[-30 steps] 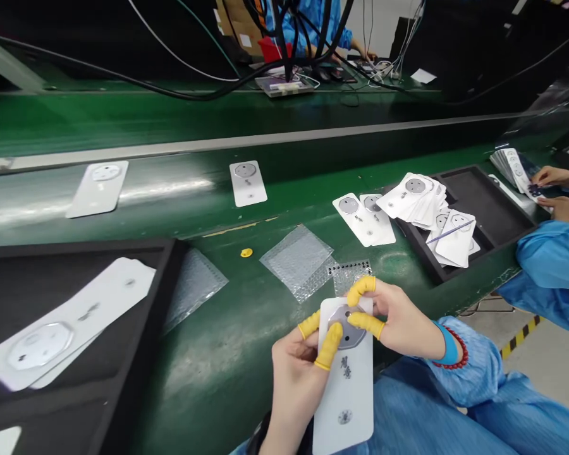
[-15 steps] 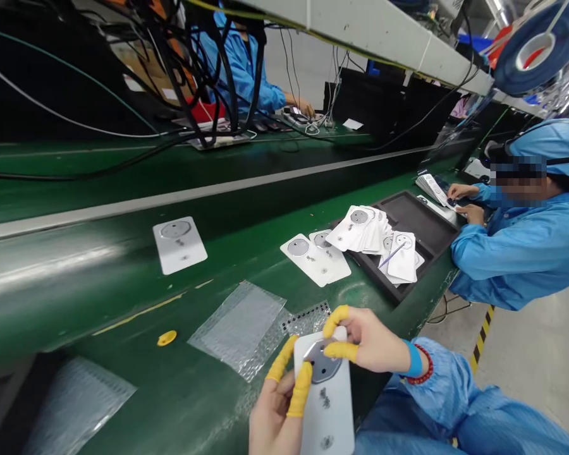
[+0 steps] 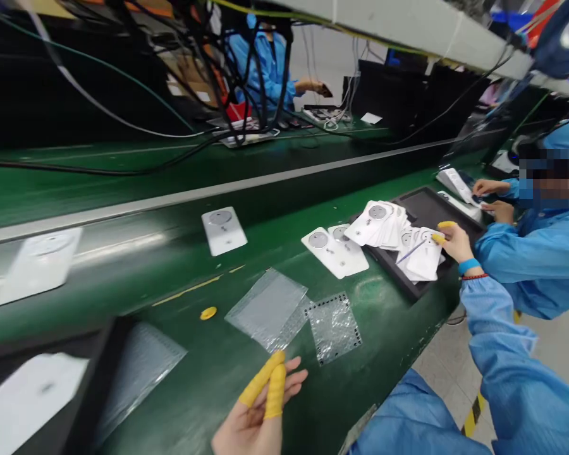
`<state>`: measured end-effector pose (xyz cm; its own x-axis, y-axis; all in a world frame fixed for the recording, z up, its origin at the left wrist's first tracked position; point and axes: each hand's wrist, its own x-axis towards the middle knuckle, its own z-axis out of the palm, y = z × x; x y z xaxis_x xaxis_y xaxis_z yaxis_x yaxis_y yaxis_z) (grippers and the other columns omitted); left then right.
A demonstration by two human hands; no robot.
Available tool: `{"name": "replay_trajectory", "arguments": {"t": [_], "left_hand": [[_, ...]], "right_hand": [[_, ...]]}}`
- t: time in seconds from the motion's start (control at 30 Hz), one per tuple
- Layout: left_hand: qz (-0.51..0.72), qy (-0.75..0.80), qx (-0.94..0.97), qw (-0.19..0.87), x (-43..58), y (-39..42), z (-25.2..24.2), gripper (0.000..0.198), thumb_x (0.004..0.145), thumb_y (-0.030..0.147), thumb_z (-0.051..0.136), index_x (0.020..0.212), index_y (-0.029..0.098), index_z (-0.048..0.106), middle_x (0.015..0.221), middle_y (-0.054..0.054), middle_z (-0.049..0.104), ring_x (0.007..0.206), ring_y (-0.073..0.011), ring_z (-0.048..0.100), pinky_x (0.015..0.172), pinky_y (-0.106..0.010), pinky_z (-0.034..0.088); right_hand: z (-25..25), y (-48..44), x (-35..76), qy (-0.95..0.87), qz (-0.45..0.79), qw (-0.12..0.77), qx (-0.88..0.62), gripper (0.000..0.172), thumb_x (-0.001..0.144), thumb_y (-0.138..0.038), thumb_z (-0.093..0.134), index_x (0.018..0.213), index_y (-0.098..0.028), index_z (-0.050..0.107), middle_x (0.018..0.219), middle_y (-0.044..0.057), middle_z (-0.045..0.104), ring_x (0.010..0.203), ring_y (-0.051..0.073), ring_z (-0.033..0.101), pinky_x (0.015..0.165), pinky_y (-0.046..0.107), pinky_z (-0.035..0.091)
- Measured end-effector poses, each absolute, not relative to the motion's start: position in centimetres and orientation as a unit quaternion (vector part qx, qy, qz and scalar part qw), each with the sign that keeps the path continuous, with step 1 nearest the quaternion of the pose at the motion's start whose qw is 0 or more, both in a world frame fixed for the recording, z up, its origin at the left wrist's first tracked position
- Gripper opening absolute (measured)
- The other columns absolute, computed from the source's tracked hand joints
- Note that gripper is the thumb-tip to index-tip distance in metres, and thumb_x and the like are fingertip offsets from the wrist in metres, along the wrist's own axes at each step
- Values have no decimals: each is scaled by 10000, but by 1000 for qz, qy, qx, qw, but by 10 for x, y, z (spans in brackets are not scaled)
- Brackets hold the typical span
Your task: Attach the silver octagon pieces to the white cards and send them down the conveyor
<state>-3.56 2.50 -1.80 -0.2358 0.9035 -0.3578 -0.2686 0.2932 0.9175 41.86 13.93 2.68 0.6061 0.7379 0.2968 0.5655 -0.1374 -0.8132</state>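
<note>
My left hand (image 3: 260, 395), at the bottom centre, has its yellow-covered thumb and index fingertips pressed together; no object shows between them. Its other fingers are loosely bent. Beyond it lie a clear plastic sheet (image 3: 268, 306) and a clear sheet with black dots along its edges (image 3: 334, 328). My right hand (image 3: 456, 242) reaches to the right, its yellow-covered thumb and index finger slightly apart at the corner of a white card (image 3: 425, 256). That card lies among others in a black tray (image 3: 415, 289), with a thin purple stick (image 3: 411, 251) across them. Whether the fingertips touch the card is unclear.
Two white cards (image 3: 323, 251) lie left of the tray. Other cards rest on the green belt at centre (image 3: 224, 232) and far left (image 3: 40, 262). A second black tray (image 3: 92, 385) stands lower left, near a yellow piece (image 3: 208, 313). A person in blue (image 3: 526, 253) works at right.
The view has shifted left. The white card between my hands is gone from them. My right hand has moved right to the tray; my left thumb and index finger have closed. Another belt card shows far left.
</note>
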Motion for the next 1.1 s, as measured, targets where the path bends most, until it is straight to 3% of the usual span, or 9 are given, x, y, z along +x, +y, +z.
{"name": "replay_trajectory", "arguments": {"t": [0.1,0.17,0.27,0.33,0.4,0.6,0.8,0.97,1.1], "left_hand": [[535,596,280,529,-35,20,-28,414,680,443,819,950,147,712,809,-61,796,690,-208,755,646,-282,630],[515,615,293,520,-34,19,-38,438,704,476,785,972,140,696,824,-79,796,723,-217,757,674,-300,622],[470,639,320,518,-31,22,-50,482,669,497,786,968,133,682,917,-126,790,833,-256,754,800,-374,600],[452,648,330,515,-27,24,-53,477,647,487,793,953,137,686,937,-136,785,871,-271,746,859,-407,574],[434,649,340,524,-23,25,-51,450,654,460,793,949,136,694,918,-134,783,871,-275,741,874,-418,558],[419,615,340,575,-6,25,-31,434,721,452,751,1008,140,659,825,-81,776,835,-247,737,810,-361,548],[439,571,301,625,3,32,-23,587,684,400,790,1151,139,546,649,-24,755,704,-235,737,717,-347,559],[443,571,264,639,5,32,-25,583,667,324,797,1151,135,533,586,25,717,587,-184,693,623,-289,535],[437,588,227,642,5,28,-31,569,633,267,767,1124,122,520,576,26,690,568,-158,660,620,-271,526]], "right_hand": [[13,130,376,-440,26,492,-751,278,811,-375,623,958,-141,591,1098,201,614,1135,330,541,1020,579,372],[-2,104,327,-458,10,493,-740,310,924,-377,456,1080,-136,576,1170,223,582,1161,338,532,1023,629,348],[-32,58,241,-588,91,436,-675,199,851,-338,641,1015,-227,659,1120,123,665,1098,284,614,986,486,487],[-49,40,196,-754,162,323,-549,208,866,-238,640,1071,-221,661,1292,135,607,1251,311,532,1017,544,467],[-59,35,173,-805,188,289,-484,174,894,-132,576,1014,-207,677,1322,141,590,1301,316,491,1026,612,436],[-40,48,186,-806,271,325,-414,208,940,-150,536,1102,-211,651,1265,136,615,1176,236,588,939,452,553],[-13,53,194,-825,325,267,-377,250,916,-245,612,1164,-219,629,1235,127,614,1128,236,589,940,439,542],[-7,57,177,-826,310,279,-379,110,944,-221,558,969,-184,659,997,91,640,908,193,624,794,351,566],[-21,44,157,-872,222,225,-373,252,955,-90,409,898,-147,647,942,101,642,830,190,637,708,314,578]]}}
